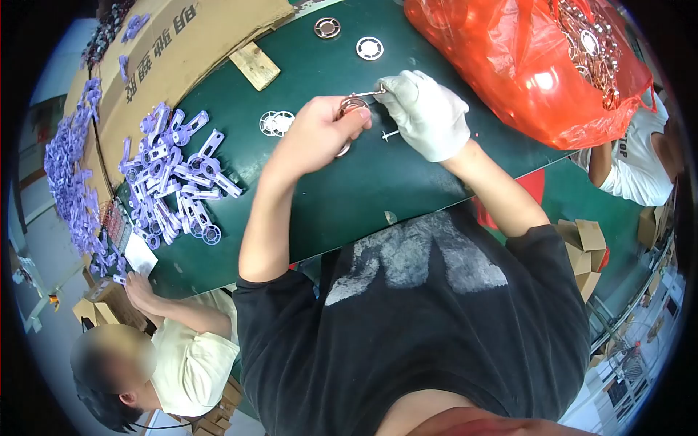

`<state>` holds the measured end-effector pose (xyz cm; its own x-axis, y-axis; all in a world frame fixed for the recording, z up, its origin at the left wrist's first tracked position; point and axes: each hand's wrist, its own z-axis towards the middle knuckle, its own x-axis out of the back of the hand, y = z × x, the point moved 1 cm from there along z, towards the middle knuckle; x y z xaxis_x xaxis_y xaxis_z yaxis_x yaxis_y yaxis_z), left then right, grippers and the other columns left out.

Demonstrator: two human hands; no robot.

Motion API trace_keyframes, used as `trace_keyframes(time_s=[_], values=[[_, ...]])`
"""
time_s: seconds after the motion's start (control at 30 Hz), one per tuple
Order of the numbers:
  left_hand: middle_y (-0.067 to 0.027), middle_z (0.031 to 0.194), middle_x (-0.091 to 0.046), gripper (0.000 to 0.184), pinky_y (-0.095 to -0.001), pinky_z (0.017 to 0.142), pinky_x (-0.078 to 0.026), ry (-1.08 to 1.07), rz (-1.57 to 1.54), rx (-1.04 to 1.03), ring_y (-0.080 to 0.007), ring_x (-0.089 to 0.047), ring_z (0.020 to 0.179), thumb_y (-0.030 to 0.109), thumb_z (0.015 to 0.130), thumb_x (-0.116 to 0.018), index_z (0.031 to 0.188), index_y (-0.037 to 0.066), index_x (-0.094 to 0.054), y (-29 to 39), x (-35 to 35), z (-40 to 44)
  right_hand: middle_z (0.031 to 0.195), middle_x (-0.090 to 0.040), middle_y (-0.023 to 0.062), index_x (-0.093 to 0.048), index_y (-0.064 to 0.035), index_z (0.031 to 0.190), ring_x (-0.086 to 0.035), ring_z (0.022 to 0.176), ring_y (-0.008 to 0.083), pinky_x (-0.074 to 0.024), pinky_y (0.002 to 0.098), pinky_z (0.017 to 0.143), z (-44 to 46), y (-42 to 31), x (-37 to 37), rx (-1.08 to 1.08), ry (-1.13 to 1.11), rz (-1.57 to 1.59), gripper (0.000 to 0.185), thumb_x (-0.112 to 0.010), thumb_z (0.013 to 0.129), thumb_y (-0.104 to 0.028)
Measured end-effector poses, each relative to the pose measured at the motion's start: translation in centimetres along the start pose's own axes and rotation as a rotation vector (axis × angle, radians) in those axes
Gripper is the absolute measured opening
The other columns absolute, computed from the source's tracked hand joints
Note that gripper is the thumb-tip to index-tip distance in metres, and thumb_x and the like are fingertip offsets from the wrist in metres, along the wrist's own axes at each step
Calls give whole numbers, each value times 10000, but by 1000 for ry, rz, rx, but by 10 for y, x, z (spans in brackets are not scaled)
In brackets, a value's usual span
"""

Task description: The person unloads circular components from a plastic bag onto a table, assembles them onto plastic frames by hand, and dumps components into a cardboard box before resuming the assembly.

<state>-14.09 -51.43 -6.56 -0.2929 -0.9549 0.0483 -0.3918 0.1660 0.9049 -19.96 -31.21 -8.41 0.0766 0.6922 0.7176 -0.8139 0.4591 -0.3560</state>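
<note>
- Up front over the green desk (320, 211), both hands meet: bare left hand (320, 134), white-gloved right hand (427, 116), fingertips near each other.
- Left grip is curled closed around a coppery round piece (354, 106), thumb laid over it; how many are stacked there, I can't tell.
- Right grip is pinched together on one end of a thin metal rod (366, 93)!
- Here's the key line: that rod runs crosswise, its long axis reaching leftward from the glove's fingertips to the round piece's far edge. Touching or just beside? Too small to call.
- So the round piece sits left of the right grip and slightly nearer the body, with the left hand nearest, right on it.
- Below the glove, a second small metal piece (391, 135) pokes out; what holds it is hidden.
</note>
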Motion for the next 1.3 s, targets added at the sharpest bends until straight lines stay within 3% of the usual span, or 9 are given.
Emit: trace_keyframes(time_s=[0.2,0.37,0.4,0.53,0.63,0.7,0.93,1.07,1.3], values=[[-43,673,-584,395,-233,451,-353,-803,-567,-29,-72,-499,544,321,983,-654,843,-49,-671,-6,10,-7,821,-569,-25,-659,1,1018,-462,646,53,-374,240,541,-1,-5,41,-678,-706,1284,300,-571,1061,-282],[-50,780,-587,163,-313,581,-499,214,849,-259,-156,-596,612,133,923,-663,1063,67,-715,14,-19,-24,812,-545,-22,-659,12,1006,-382,584,3,-288,196,516,-29,16,77,-1147,-679,1238,320,-574,1050,-294],[-52,819,-585,208,-329,594,-518,495,1125,-398,-177,-614,628,113,902,-672,1105,94,-715,8,-25,-26,867,-579,3,-658,21,1055,-458,666,34,-365,215,587,-33,22,80,-1091,-628,1126,303,-586,1039,-274],[-56,1031,-613,371,-372,688,-558,617,1193,-387,-236,-684,899,94,857,-681,1224,146,-697,-12,-29,-4,1118,-679,82,-662,22,1212,-629,1014,150,-506,322,918,-43,13,72,-932,-399,483,347,-642,1001,-253],[-89,1112,-613,428,-427,826,-540,582,1220,-270,-281,-649,1034,113,840,-696,1267,123,-674,-19,-26,14,1056,-688,108,-697,-122,1213,-684,989,298,-541,391,875,-28,-10,69,-664,-520,98,358,-701,902,-299],[-114,1204,-598,454,-477,918,-497,582,1280,-350,-321,-589,1141,129,837,-704,1288,108,-658,-14,-26,11,925,-639,57,-726,-158,1145,-678,876,254,-553,363,775,-43,-6,51,-383,-464,25,295,-740,880,-286],[-154,1453,-513,549,-547,1098,-385,553,1170,-546,-420,-439,1348,235,863,-734,1385,132,-602,2,-19,29,912,-629,62,-679,-125,1031,-680,866,273,-583,423,688,-51,7,40,-189,-636,-164,154,-675,932,-244],[-190,1582,-397,732,-664,1154,-281,657,1089,-521,-563,-284,1440,523,814,-783,1461,265,-557,-6,-2,80,917,-629,80,-664,-103,1019,-678,882,284,-568,436,706,-42,11,46,-231,-749,-198,154,-668,939,-234],[-146,1476,-504,478,-592,1150,-326,656,1080,-509,-402,-427,1398,349,918,-714,1365,201,-628,-20,-2,44,946,-635,102,-680,-88,1071,-672,932,299,-539,427,777,0,-11,56,-313,-614,-53,256,-702,920,-294]])
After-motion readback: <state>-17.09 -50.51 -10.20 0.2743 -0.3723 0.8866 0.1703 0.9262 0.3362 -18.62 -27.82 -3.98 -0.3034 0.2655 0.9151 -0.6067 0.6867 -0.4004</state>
